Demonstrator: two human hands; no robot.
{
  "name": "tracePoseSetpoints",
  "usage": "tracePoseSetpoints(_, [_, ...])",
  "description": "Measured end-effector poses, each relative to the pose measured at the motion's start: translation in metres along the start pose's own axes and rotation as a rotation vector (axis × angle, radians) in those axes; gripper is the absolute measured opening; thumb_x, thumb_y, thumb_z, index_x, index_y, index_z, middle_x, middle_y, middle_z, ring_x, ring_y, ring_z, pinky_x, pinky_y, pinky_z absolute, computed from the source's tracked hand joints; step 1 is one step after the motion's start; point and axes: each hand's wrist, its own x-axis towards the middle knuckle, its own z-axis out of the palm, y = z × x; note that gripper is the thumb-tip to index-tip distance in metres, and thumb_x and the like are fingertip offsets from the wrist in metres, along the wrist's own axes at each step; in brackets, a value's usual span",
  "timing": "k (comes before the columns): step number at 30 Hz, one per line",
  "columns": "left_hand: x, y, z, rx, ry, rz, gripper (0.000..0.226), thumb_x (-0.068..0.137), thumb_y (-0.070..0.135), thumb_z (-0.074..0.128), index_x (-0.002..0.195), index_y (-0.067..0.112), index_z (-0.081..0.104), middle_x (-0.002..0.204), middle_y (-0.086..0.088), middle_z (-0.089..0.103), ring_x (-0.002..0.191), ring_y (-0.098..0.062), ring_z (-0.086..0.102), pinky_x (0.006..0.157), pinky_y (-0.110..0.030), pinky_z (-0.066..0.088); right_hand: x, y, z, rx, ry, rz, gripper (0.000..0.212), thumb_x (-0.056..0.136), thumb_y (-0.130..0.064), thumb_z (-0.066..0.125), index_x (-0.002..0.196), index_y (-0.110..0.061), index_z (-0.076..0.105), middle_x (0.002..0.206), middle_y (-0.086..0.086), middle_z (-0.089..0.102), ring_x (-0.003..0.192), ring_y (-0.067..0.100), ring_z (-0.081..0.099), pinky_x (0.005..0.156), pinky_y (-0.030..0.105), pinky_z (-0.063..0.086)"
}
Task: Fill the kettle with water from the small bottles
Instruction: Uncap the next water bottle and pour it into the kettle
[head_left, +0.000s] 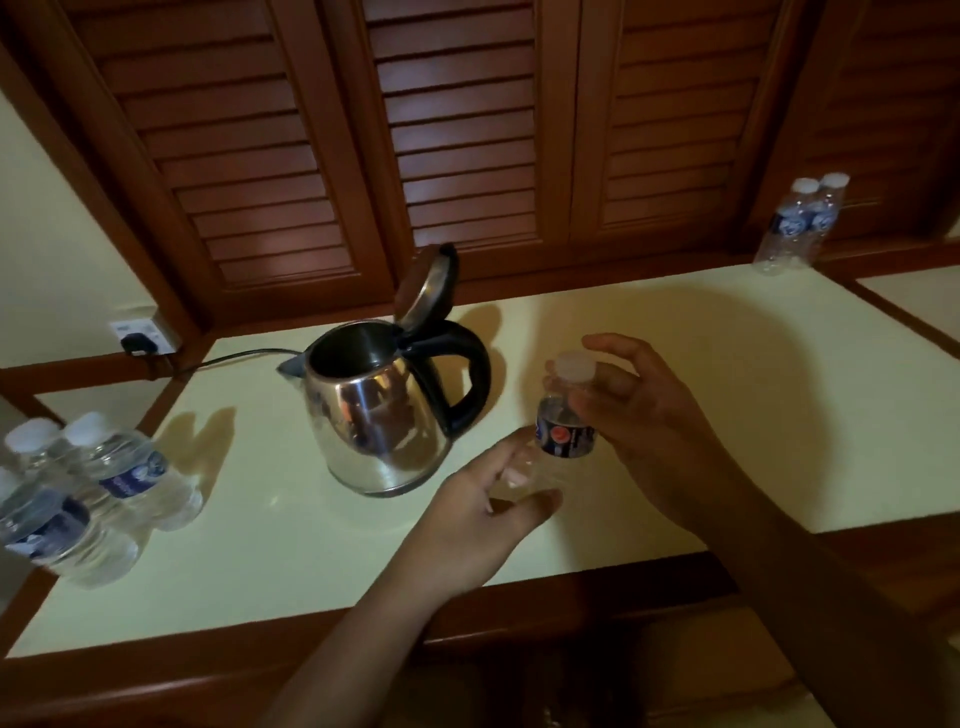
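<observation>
A steel kettle (375, 415) with a black handle stands mid-table, its lid (428, 285) tipped open. To its right a small water bottle (563, 434) with a dark label and a white cap (574, 366) is held upright. My left hand (480, 512) grips the bottle's lower body. My right hand (631, 415) has its fingers around the neck just below the cap. Several more small bottles (88, 488) lie and stand at the table's left end.
The cream table top (701, 374) has a wooden front edge. The kettle's black cord (234, 357) runs to a wall socket (143, 332) at the back left. Two small bottles (800, 223) stand at the back right. Louvred wooden doors (457, 130) rise behind the table.
</observation>
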Motion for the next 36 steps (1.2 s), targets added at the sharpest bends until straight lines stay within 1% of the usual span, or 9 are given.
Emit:
tracePoseSetpoints(3, [0.033, 0.013, 0.023, 0.004, -0.036, 0.026, 0.043, 0.095, 0.040, 0.074, 0.130, 0.059, 0.058, 0.094, 0.028, 0.057, 0.078, 0.002, 0.058, 0.072, -0.017, 0.045, 0.005, -0.006, -0.033, 0.112, 0.000, -0.015, 0.061, 0.080, -0.021, 0.071, 0.136, -0.015, 0.047, 0.126, 0.011, 0.069, 0.124, 0.029, 0.062, 0.105, 0.053, 0.046])
tracePoseSetpoints(7, [0.084, 0.037, 0.068, -0.050, -0.006, 0.060, 0.022, 0.088, 0.038, 0.082, 0.096, 0.048, 0.064, 0.085, 0.024, 0.055, 0.071, 0.000, 0.053, 0.067, -0.017, 0.039, 0.020, -0.017, -0.086, 0.003, 0.102, -0.033, 0.048, 0.089, -0.024, 0.074, 0.132, -0.019, 0.052, 0.128, 0.001, 0.068, 0.122, 0.020, 0.063, 0.101, 0.045, 0.052])
tracePoseSetpoints(10, [0.124, 0.059, 0.105, -0.104, 0.070, 0.071, 0.033, 0.080, 0.043, 0.087, 0.103, 0.041, 0.064, 0.091, 0.012, 0.057, 0.085, -0.008, 0.059, 0.075, -0.028, 0.050, 0.034, -0.028, -0.135, -0.291, 0.205, -0.041, 0.038, 0.086, -0.025, 0.077, 0.119, -0.032, 0.057, 0.114, -0.015, 0.068, 0.109, 0.003, 0.065, 0.091, 0.031, 0.058])
tracePoseSetpoints(12, [0.149, 0.074, 0.131, -0.113, 0.080, 0.083, 0.038, 0.075, 0.045, 0.088, 0.103, 0.042, 0.062, 0.092, 0.009, 0.058, 0.085, -0.007, 0.059, 0.074, -0.022, 0.050, 0.040, -0.037, -0.171, -0.368, 0.224, -0.038, 0.039, 0.085, -0.025, 0.078, 0.117, -0.033, 0.058, 0.111, -0.016, 0.069, 0.104, 0.002, 0.066, 0.089, 0.034, 0.058])
tracePoseSetpoints(16, [0.196, 0.100, 0.176, -0.106, 0.022, 0.124, 0.046, 0.079, 0.039, 0.088, 0.118, 0.045, 0.064, 0.098, 0.010, 0.060, 0.091, -0.006, 0.060, 0.077, -0.023, 0.051, 0.054, -0.050, -0.243, -0.364, 0.190, -0.071, 0.036, 0.088, -0.022, 0.075, 0.119, -0.032, 0.061, 0.117, -0.012, 0.070, 0.110, 0.007, 0.066, 0.095, 0.047, 0.056])
tracePoseSetpoints(20, [0.241, 0.125, 0.216, -0.068, 0.013, 0.139, 0.044, 0.085, 0.030, 0.085, 0.121, 0.043, 0.064, 0.105, 0.010, 0.066, 0.090, -0.004, 0.064, 0.072, -0.019, 0.052, 0.069, -0.055, -0.301, -0.321, 0.155, -0.099, 0.041, 0.092, -0.020, 0.071, 0.130, -0.027, 0.059, 0.125, -0.007, 0.069, 0.118, 0.011, 0.064, 0.098, 0.044, 0.054])
tracePoseSetpoints(26, [0.317, 0.143, 0.263, -0.017, 0.102, 0.092, 0.041, 0.082, 0.034, 0.087, 0.114, 0.039, 0.061, 0.103, 0.004, 0.066, 0.086, -0.012, 0.067, 0.076, -0.029, 0.054, 0.101, -0.038, -0.370, -0.371, 0.236, -0.132, 0.035, 0.099, -0.019, 0.063, 0.134, -0.021, 0.059, 0.126, -0.012, 0.068, 0.119, -0.001, 0.060, 0.094, 0.016, 0.046])
tracePoseSetpoints(32, [0.391, 0.150, 0.302, 0.077, 0.137, 0.033, 0.046, 0.086, 0.035, 0.083, 0.125, 0.030, 0.058, 0.105, 0.008, 0.066, 0.090, -0.012, 0.068, 0.064, -0.015, 0.047, 0.140, 0.000, -0.424, -0.423, 0.318, -0.038, 0.032, 0.101, -0.024, 0.058, 0.133, -0.023, 0.061, 0.130, -0.015, 0.065, 0.121, -0.006, 0.056, 0.105, 0.019, 0.044])
tracePoseSetpoints(36, [0.432, 0.143, 0.325, 0.138, 0.169, 0.018, 0.047, 0.086, 0.037, 0.083, 0.125, 0.026, 0.060, 0.107, 0.007, 0.065, 0.090, -0.015, 0.068, 0.066, -0.021, 0.053, 0.152, 0.022, -0.449, -0.697, 0.385, 0.001, 0.039, 0.102, -0.027, 0.053, 0.140, -0.017, 0.055, 0.139, 0.001, 0.062, 0.128, 0.013, 0.056, 0.111, 0.031, 0.040])
